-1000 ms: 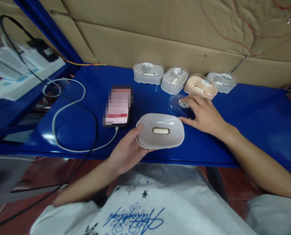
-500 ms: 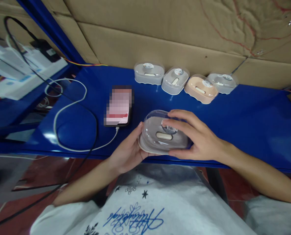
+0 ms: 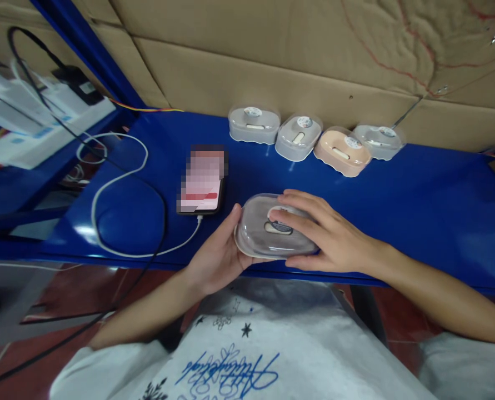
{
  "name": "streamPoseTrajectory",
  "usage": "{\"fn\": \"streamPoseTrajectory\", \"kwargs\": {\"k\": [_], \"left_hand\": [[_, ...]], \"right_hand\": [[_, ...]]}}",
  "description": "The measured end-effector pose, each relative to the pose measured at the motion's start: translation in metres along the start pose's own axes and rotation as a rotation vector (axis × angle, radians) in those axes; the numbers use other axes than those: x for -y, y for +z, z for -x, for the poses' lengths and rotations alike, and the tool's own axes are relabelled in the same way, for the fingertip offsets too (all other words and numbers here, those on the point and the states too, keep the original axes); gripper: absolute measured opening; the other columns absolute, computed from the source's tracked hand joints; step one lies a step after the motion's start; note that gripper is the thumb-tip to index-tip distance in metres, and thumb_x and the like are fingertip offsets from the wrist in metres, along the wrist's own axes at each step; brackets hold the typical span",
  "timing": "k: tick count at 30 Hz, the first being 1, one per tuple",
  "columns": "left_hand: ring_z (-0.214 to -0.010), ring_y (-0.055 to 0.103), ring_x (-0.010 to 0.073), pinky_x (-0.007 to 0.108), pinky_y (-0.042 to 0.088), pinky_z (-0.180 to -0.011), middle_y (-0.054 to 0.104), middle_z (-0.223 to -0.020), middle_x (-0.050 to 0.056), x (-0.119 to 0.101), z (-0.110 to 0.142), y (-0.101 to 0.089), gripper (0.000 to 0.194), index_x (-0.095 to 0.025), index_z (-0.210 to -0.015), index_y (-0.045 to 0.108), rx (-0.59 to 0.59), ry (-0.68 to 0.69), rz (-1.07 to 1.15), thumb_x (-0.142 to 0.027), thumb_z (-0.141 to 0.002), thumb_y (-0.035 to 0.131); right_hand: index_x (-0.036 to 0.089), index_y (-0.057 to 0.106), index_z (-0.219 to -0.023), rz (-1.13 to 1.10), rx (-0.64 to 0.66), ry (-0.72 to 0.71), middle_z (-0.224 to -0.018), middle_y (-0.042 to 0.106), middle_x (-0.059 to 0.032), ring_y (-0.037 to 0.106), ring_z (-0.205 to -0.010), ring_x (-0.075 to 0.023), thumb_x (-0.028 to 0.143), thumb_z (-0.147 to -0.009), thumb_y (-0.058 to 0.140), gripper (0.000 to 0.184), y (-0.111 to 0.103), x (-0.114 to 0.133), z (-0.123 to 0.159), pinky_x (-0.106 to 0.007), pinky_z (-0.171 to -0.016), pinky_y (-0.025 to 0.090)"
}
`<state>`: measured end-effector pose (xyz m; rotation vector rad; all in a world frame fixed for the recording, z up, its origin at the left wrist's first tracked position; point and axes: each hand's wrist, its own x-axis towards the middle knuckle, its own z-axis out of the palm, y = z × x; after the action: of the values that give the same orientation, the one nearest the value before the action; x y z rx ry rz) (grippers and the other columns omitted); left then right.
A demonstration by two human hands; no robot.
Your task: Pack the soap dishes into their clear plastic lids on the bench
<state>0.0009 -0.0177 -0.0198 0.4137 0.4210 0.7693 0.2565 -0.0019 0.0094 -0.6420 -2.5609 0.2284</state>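
Note:
Above the front edge of the blue table, a grey soap box (image 3: 258, 236) with a clear domed lid is held between my two hands. My left hand (image 3: 220, 250) cups its left end and underside, thumb upright at the side; the fingers beneath are mostly hidden. Over the right end curves my right hand (image 3: 330, 233), its fingers gripping the lid from the far and near sides. One finger lies on the round label, partly covering it. A pale oblong piece shows in the middle under the lid.
Along the cardboard wall stand a grey box (image 3: 253, 126), another grey box (image 3: 297, 139), a peach box (image 3: 342, 154) and a further grey one (image 3: 380, 141). A phone (image 3: 201, 183) on a white cable (image 3: 95, 205) lies left. A loaded power strip (image 3: 34, 144) is far left.
The clear lid has come down closer onto the grey base, and its far edge sits lower. My right hand has shifted slightly left with it. My left hand has hardly moved.

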Motion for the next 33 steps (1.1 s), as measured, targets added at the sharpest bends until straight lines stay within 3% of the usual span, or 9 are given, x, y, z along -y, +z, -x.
{"fn": "streamPoseTrajectory", "kwargs": {"k": [10, 17, 23, 28, 33], "left_hand": [[-0.124, 0.075, 0.0281, 0.047, 0.061, -0.106, 0.082, -0.121, 0.009, -0.0015, -0.0015, 0.0032, 0.051, -0.021, -0.136, 0.072, -0.076, 0.007, -0.045, -0.051, -0.113, 0.039], [-0.126, 0.074, 0.0303, 0.050, 0.062, -0.106, 0.080, -0.128, 0.011, -0.0031, -0.0015, 0.0016, 0.052, -0.021, -0.147, 0.065, -0.084, -0.021, -0.017, -0.051, -0.113, 0.039], [-0.124, 0.075, 0.0307, 0.049, 0.064, -0.102, 0.082, -0.121, 0.011, -0.0041, -0.0024, 0.0034, 0.055, -0.019, -0.145, 0.066, -0.103, -0.026, -0.033, -0.052, -0.114, 0.034], [-0.115, 0.079, 0.0275, 0.040, 0.068, -0.093, 0.084, -0.116, 0.009, -0.0046, -0.0025, 0.0002, 0.051, -0.019, -0.137, 0.072, -0.052, -0.020, 0.009, -0.050, -0.114, 0.037], [-0.117, 0.078, 0.0274, 0.040, 0.068, -0.094, 0.083, -0.119, 0.010, -0.0053, -0.0013, -0.0013, 0.051, -0.019, -0.146, 0.065, -0.062, -0.021, 0.015, -0.049, -0.113, 0.041]], "right_hand": [[0.022, 0.021, -0.172, -0.044, 0.018, 0.042, -0.171, 0.036, -0.0235, 0.031, -0.162, -0.0389, 0.049, -0.096, 0.076, 0.098, 0.0023, -0.0001, 0.0001, -0.062, -0.127, 0.038], [0.028, 0.017, -0.173, -0.057, -0.042, 0.017, -0.170, 0.044, -0.0160, 0.037, -0.160, -0.0367, 0.049, -0.092, 0.081, 0.106, 0.0042, -0.0005, 0.0016, -0.060, -0.128, 0.040], [0.027, 0.022, -0.172, -0.055, -0.002, 0.008, -0.173, 0.038, -0.0160, 0.036, -0.161, -0.0362, 0.057, -0.089, 0.081, 0.106, -0.0023, -0.0023, 0.0019, -0.060, -0.128, 0.040], [0.025, 0.024, -0.172, -0.065, -0.018, -0.004, -0.169, 0.044, -0.0168, 0.037, -0.160, -0.0347, 0.049, -0.093, 0.080, 0.100, -0.0047, -0.0001, -0.0002, -0.059, -0.129, 0.039], [0.028, 0.021, -0.172, -0.054, -0.007, 0.000, -0.170, 0.044, -0.0155, 0.037, -0.160, -0.0347, 0.047, -0.095, 0.079, 0.098, -0.0040, 0.0025, -0.0020, -0.061, -0.128, 0.040]]}}
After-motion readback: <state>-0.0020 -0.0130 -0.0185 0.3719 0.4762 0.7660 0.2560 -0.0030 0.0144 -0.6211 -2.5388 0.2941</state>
